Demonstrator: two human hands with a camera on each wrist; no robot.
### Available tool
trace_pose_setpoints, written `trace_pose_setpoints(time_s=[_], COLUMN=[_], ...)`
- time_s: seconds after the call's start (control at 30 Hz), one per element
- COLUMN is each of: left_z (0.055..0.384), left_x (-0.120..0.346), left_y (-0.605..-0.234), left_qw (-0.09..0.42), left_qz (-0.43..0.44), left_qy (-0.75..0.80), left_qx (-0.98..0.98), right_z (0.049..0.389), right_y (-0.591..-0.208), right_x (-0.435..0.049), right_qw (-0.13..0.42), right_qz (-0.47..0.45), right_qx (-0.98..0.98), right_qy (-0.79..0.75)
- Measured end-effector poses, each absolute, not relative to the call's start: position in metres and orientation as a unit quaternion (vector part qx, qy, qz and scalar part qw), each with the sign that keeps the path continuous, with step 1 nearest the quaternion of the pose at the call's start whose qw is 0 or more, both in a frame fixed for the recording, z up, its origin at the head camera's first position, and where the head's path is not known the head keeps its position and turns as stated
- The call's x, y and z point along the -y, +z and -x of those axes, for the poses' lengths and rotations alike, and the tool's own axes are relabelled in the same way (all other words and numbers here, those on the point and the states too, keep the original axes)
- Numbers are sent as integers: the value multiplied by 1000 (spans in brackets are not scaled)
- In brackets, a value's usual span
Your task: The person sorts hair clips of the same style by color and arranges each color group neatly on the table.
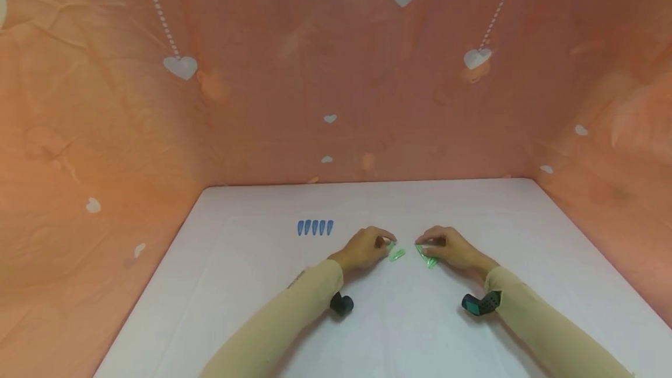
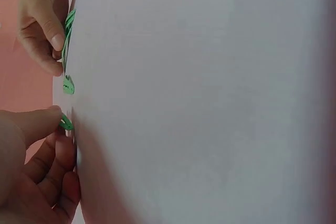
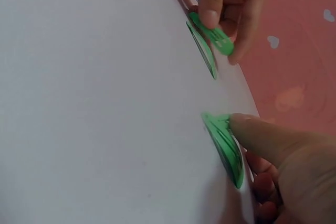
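Note:
My left hand (image 1: 367,246) pinches a green snap hair clip (image 3: 214,35) between thumb and fingers, just above the table. A second green hair clip (image 1: 397,255) lies on the table beside those fingertips. Opposite, my right hand (image 1: 452,248) has its thumb and fingers on another green hair clip (image 3: 227,148), which overlaps at least one more green clip on the tabletop. How many lie under the right fingers cannot be told. Farther left, several blue hair clips (image 1: 315,227) lie side by side in a neat row.
The white table (image 1: 252,284) reaches back to an orange cloth wall (image 1: 294,74) printed with pale hearts, which also rises on both sides. A dark camera (image 1: 342,304) sits at the left wrist, and another wrist camera (image 1: 480,304) at the right.

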State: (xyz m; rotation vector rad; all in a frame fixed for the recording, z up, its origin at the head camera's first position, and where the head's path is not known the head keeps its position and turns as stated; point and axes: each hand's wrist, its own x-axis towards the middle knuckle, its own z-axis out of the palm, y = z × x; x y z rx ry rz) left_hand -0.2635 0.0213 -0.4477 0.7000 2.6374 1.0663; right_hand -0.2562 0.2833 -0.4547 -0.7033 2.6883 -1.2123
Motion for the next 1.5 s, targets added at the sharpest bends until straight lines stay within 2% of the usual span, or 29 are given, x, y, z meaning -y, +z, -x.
trace_pose_setpoints(time_s=[0.23, 0.67, 1.5], left_z=[264, 252, 242], left_x=[-12, 10, 118], left_y=[-443, -432, -417], left_qw=[103, 106, 28], left_qz=[-222, -209, -197], left_qy=[450, 503, 495], left_qx=[-859, -832, -846], right_z=[257, 256, 258], right_y=[-455, -458, -462], right_x=[-283, -283, -287], right_qw=[40, 49, 49], right_qz=[234, 224, 222], right_qx=[-891, -887, -884], right_qy=[-386, -401, -409])
